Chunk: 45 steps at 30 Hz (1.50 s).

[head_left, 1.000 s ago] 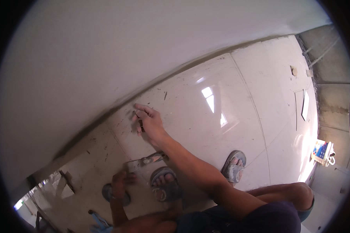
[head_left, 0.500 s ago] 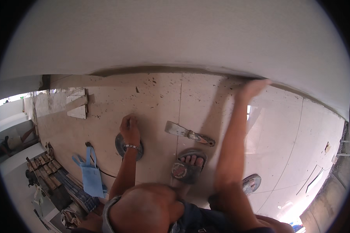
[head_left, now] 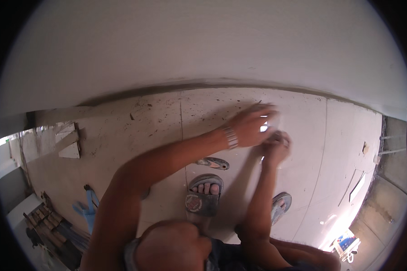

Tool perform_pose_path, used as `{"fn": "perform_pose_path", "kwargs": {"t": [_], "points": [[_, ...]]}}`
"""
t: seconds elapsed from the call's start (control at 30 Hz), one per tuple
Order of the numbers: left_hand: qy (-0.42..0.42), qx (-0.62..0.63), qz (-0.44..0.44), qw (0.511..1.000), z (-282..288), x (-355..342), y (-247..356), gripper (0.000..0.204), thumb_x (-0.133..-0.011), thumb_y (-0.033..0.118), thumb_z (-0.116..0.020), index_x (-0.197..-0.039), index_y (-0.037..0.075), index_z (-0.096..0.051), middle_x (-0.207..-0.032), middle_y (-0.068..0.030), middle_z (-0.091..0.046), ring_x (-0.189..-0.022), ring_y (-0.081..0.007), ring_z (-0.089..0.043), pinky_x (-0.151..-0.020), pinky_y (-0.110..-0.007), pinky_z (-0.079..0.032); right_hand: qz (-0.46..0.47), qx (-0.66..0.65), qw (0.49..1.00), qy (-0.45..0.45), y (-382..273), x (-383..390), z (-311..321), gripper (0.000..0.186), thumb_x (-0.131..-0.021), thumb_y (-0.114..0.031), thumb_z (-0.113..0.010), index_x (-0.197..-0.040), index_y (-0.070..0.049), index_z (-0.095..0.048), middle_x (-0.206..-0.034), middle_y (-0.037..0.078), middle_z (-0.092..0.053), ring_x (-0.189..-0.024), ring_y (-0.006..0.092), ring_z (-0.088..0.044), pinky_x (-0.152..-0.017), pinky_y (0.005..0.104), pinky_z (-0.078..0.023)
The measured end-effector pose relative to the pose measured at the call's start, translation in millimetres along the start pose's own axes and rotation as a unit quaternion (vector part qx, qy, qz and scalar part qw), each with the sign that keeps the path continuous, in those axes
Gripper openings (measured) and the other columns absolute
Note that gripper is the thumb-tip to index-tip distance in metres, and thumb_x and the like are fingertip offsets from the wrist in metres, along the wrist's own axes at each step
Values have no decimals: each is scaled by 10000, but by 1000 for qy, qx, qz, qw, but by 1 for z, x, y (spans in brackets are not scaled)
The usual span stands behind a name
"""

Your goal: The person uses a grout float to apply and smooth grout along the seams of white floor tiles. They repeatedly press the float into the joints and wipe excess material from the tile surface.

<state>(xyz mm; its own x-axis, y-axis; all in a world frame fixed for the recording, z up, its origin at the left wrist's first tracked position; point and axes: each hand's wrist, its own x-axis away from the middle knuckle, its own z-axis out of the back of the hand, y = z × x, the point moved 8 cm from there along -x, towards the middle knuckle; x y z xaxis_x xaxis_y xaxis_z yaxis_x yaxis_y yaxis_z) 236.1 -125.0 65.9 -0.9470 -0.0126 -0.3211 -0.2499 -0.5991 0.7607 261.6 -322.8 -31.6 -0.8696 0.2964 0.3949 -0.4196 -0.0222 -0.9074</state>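
Observation:
My left hand (head_left: 252,125), with a metal-banded watch (head_left: 231,137) on its wrist, reaches across to the right just above the tiled floor. Its fingers are smeared by motion. Close beside it, my right hand (head_left: 277,148) has its fingers curled in; whatever they may hold is hidden. The two hands are nearly touching. Below my left forearm lies a putty knife (head_left: 215,163), only its worn handle showing while the arm covers the blade. Dark crumbs (head_left: 156,115) are scattered over the tiles near the wall's foot.
A pale wall (head_left: 203,45) rises ahead, with a dark strip along its base. My sandalled foot (head_left: 204,194) stands near the knife handle. At left are a blue bag (head_left: 90,210), tile offcuts (head_left: 68,141) and stacked wooden pieces (head_left: 54,221). A flat white piece (head_left: 357,187) lies right.
My left hand has left the round dark disc and swung right to meet my right hand. My right hand has drawn back from the wall's base, its fingers now curled.

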Motion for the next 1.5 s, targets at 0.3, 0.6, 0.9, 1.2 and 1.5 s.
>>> {"fn": "perform_pose_path", "kwargs": {"t": [0.3, 0.6, 0.9, 1.2, 1.5], "points": [[-223, -248, -75, 940, -65, -27, -69, 585, -1081, 410, -414, -1593, 132, -367, -1700, -84, -268, -1588, -269, -186, -1303, -431, -178, -26, -52, 998, -14, -18, -29, 60, 203, -1034, -105, -558, -1199, 12, -562, -733, 4, -450, -645, 124, -496, -568, 301, -469], [-153, -367, 289, 871, 245, 274, -151, 563, -1036, 269, -553, -1548, 70, -429, -1618, -152, -397, -1498, -327, -364, -1267, -441, -274, -16, -20, 1000, -9, -21, -37, 57, 223, -1036, -115, -559, -1217, 15, -568, -802, 34, -557, -668, 118, -524, -566, 284, -452], [10, -332, 299, 895, 222, 290, -147, 467, -980, 163, -541, -1421, 9, -535, -1531, -224, -471, -1453, -377, -419, -1245, -487, -302, 54, 28, 998, -1, -18, -43, 52, 94, -1016, -112, -601, -1067, -38, -630, -727, 2, -533, -614, 93, -488, -536, 243, -415], [-111, -215, -46, 969, -21, 43, -53, 472, -1008, 334, -519, -1456, 191, -561, -1612, -39, -434, -1538, -257, -314, -1294, -482, -191, 37, 57, 997, -22, -12, -32, 53, 100, -1015, -115, -609, -1081, -42, -629, -740, 0, -538, -647, 91, -510, -553, 255, -450], [-212, -388, 123, 888, 190, 225, -141, 586, -1041, 311, -500, -1593, 159, -377, -1683, -90, -295, -1580, -250, -201, -1306, -467, -162, 59, 61, 996, -28, -15, -48, 67, 203, -995, -140, -619, -1160, -24, -638, -806, 2, -576, -696, 101, -537, -620, 257, -454]]}}
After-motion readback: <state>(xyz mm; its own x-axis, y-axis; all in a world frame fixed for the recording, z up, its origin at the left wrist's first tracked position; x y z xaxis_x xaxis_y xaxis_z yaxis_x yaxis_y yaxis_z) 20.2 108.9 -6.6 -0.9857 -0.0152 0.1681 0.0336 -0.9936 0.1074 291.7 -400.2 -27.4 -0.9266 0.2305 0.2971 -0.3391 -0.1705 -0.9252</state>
